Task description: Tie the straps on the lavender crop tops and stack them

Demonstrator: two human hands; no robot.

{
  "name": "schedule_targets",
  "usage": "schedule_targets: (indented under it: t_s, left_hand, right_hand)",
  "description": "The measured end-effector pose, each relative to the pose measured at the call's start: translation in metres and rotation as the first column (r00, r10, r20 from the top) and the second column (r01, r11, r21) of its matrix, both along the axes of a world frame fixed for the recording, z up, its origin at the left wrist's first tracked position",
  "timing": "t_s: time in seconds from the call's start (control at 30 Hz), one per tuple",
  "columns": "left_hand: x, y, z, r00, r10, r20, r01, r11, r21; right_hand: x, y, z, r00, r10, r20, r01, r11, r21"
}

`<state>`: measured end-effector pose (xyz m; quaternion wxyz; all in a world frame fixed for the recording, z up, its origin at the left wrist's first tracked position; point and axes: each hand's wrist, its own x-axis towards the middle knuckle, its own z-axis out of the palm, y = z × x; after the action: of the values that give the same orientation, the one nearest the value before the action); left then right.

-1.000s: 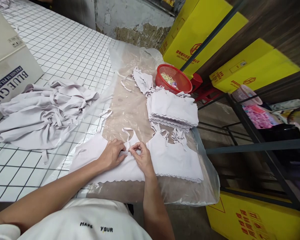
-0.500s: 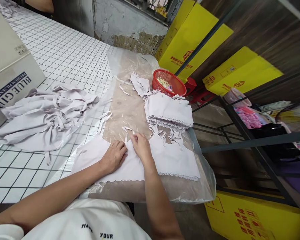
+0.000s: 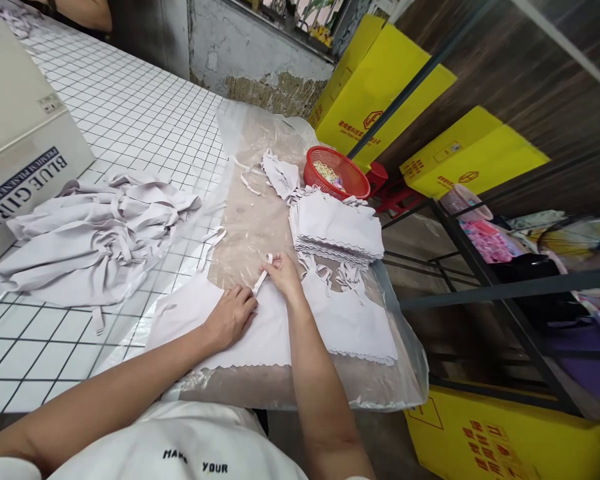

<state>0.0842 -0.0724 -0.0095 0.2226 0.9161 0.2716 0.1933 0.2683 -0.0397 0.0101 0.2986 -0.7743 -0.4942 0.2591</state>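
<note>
A pale lilac-grey camisole (image 3: 185, 310) with a wavy hem lies flat in front of me on a clear plastic sheet (image 3: 240, 247). My right hand (image 3: 283, 275) pinches one of its thin straps (image 3: 263, 279) between thumb and fingertips and draws it up off the sheet. My left hand (image 3: 231, 315) rests on the fabric with bent fingers, closed at the foot of that strap. The camisole's other strap (image 3: 211, 240) lies loose to the left. Close by on the right is a flat stack of similar camisoles (image 3: 357, 327) with bunched straps.
Behind that lies a folded stack of garments (image 3: 337, 223), beside a red plastic basket (image 3: 337, 175). A heap of crumpled garments (image 3: 100, 233) and a carton (image 3: 35, 133) occupy the left. A metal rack (image 3: 505, 327) and yellow boxes (image 3: 380, 87) stand right of the table. Someone's arm shows far left.
My right hand has taken the looped strap and pulled it straighter, up and to the right. My left hand has stayed nearly in place on the camisole.
</note>
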Motion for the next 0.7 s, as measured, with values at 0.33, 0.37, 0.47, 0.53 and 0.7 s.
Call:
schedule_targets:
  t_s: [0.33,0.37,0.47,0.53,0.7]
  left_hand:
    - [-0.003,-0.004,0.019,0.997,-0.041,-0.061,0.042,0.999,0.015]
    - [-0.011,-0.002,0.023,0.998,-0.035,-0.061,0.037,0.999,0.028]
    - [-0.046,0.008,0.031,0.998,0.051,-0.036,-0.049,0.998,0.048]
    - [-0.072,0.017,0.029,0.99,0.142,-0.005,-0.141,0.989,0.045]
    - [-0.108,0.032,0.007,0.994,0.105,0.027,-0.107,0.992,0.063]
  right_hand:
    - [0.015,0.025,0.014,0.956,-0.104,0.276,0.105,0.994,0.009]
    - [0.014,0.025,0.015,0.935,-0.114,0.335,0.121,0.993,-0.001]
    - [0.003,0.027,0.022,0.911,-0.112,0.397,0.117,0.993,0.013]
    - [-0.015,0.03,0.024,0.94,-0.041,0.339,0.033,0.999,0.032]
    - [-0.09,0.05,0.013,0.963,0.265,0.048,-0.259,0.961,-0.1]
